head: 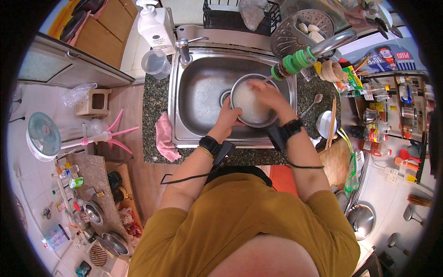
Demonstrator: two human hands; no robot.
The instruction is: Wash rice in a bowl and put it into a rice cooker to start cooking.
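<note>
A round metal pot [255,125] sits in the right part of the stainless steel sink [200,97]. Cloudy water with what looks like rice [245,102] fills much of it. My left hand [228,117] grips the pot's near left rim, thumb on top. Inside the pot is my right hand [271,97], blurred at the fingers, so whether they hold grains is unclear. Above the pot's far right side hangs the green nozzle [294,64] of the faucet [337,39], its tip close to my right hand.
A pink cloth [164,136] lies left of the sink; a plastic tub [155,64] and pump bottle [157,29] stand behind it. On the right counter are a spoon [313,104], white bowl [325,123], chopsticks [332,121] and round wooden board [335,162].
</note>
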